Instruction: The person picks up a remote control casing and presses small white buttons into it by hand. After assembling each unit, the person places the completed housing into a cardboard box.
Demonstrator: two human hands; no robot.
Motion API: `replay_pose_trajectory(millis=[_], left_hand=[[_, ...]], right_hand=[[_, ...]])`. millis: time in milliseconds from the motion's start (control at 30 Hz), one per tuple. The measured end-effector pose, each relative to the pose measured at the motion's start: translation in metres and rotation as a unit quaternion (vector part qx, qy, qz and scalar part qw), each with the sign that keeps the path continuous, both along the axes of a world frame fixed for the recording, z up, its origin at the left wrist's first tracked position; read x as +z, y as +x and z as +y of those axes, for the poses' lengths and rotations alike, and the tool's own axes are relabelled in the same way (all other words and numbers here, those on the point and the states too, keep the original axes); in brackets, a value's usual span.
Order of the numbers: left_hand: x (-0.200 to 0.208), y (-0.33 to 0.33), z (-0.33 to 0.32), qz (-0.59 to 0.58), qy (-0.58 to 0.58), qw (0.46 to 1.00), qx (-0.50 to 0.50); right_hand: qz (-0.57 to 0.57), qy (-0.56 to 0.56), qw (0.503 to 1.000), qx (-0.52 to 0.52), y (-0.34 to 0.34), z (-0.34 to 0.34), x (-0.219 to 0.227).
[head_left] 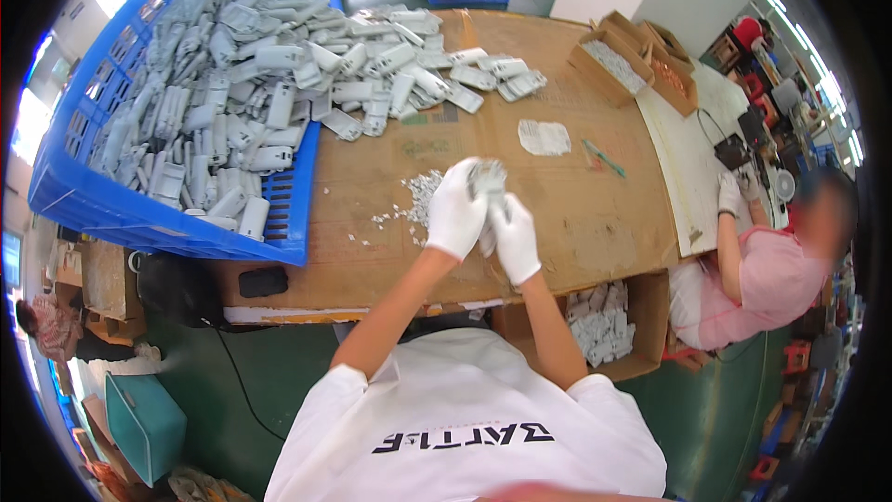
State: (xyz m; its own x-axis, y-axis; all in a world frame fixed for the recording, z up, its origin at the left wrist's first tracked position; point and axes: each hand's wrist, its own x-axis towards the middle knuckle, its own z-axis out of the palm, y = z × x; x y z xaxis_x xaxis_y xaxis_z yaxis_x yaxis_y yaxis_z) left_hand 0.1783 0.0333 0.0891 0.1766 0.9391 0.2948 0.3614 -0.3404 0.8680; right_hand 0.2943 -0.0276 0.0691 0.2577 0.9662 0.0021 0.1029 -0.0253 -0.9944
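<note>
Both my hands wear white gloves and meet over the middle of the cardboard-covered table [595, 204]. My left hand [457, 212] is closed round a light grey plastic housing [487, 177], tilted up between the hands. My right hand [514, 240] grips the same housing from its lower right side. The fingers partly hide the part, so its details are not clear. Just left of my left hand lies a scatter of small white pieces [421, 195]. Beyond it, a large heap of similar grey plastic housings [279, 60] spills from a blue crate onto the table.
The blue crate [177, 240] lies tipped at the left. A black pouch [263, 282] rests at the front edge. A crumpled white paper [544, 138] and a green tool [604, 158] lie ahead. Small-part boxes [609, 65] stand far right. A person in pink [776, 284] sits at right.
</note>
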Motion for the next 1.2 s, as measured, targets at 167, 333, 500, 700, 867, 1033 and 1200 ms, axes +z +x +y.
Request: replay_pose_trajectory(millis=[167,333,500,700,867,1033,1200], left_hand=[[0.021,0.041,0.069,0.279,-0.042,0.956,-0.078],[-0.028,0.039,0.179,0.449,-0.022,0.893,-0.025],[-0.050,0.046,0.188,0.449,0.075,0.889,-0.045],[-0.038,0.026,0.163,0.502,-0.002,0.864,0.047],[-0.022,0.014,0.158,0.365,-0.005,0.926,0.092],[-0.026,-0.010,0.143,0.284,-0.076,0.953,0.078],[-0.028,-0.060,0.118,0.076,0.012,0.994,0.080]], right_hand=[[-0.316,-0.021,0.919,-0.236,0.165,0.036,-0.015],[-0.447,-0.244,0.773,-0.378,0.346,0.061,-0.027],[-0.569,-0.301,0.641,-0.417,0.399,0.049,-0.036],[-0.561,0.186,0.805,-0.048,0.176,0.067,0.005],[-0.463,0.228,0.845,0.141,0.073,0.090,-0.014],[-0.560,0.254,0.779,0.125,0.072,0.094,-0.044],[-0.613,0.194,0.753,0.139,0.060,0.097,-0.036]])
